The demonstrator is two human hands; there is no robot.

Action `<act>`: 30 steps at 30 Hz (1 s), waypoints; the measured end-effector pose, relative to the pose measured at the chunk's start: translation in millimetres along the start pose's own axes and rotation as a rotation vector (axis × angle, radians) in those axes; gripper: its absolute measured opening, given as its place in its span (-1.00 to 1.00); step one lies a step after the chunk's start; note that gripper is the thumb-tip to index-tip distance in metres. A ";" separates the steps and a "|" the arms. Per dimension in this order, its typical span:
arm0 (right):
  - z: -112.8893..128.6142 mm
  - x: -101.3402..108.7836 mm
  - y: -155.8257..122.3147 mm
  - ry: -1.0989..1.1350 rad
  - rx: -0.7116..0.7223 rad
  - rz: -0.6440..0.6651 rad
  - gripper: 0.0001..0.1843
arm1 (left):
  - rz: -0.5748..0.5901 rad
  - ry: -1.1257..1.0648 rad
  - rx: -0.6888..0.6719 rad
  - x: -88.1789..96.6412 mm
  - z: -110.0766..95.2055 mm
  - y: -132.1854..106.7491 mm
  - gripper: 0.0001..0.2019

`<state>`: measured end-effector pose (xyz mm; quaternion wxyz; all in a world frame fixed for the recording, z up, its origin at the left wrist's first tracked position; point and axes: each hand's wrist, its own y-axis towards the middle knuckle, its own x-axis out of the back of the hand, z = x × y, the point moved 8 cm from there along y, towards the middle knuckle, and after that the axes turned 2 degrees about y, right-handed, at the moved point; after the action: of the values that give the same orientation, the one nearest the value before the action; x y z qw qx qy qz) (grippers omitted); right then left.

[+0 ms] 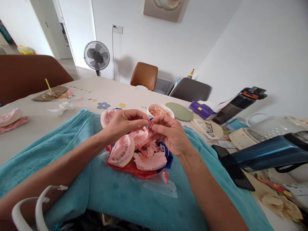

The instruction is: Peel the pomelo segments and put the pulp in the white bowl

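Above a heap of pomelo scraps, my left hand [128, 123] and my right hand [172, 133] meet fingertip to fingertip. Both pinch a small pinkish piece of pomelo [150, 125], largely hidden by the fingers. Beneath them, a thick pomelo wedge [122, 150] with rind lies beside peeled pith [151, 160] and torn membranes. These rest on a red and blue plastic bag [134, 170] spread over a teal towel [115, 199]. Another pomelo wedge [106, 118] is partly behind my left hand. Just beyond my right hand stands a white bowl [172, 113] of loose pomelo flesh.
On the right are a green oval mat [180, 111], a purple tissue pack [202, 109], glasses [209, 127], a black phone [237, 171] and a blue bottle [267, 154]. Pomelo peel [11, 118] and a crumpled tissue [62, 108] lie left. A fan [97, 56] stands behind the table.
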<state>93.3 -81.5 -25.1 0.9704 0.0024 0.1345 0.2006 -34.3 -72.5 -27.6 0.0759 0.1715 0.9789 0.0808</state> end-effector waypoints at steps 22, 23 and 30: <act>78.8 101.0 23.1 -0.479 0.454 -0.569 -0.88 | -0.069 -0.484 0.317 8.0 35.5 14.8 -0.88; 76.1 111.9 31.9 -0.507 0.428 -0.588 -0.87 | -0.065 -0.503 0.328 7.1 35.1 14.1 -0.92; 35.5 159.5 80.6 -0.786 0.221 -0.610 -0.77 | -0.041 -0.545 0.286 8.4 35.9 15.3 -0.82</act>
<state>212.2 56.6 -27.6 0.9560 0.1410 -0.2257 -0.1234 -30.9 -50.7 -60.8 0.3124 0.1759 0.9272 -0.1085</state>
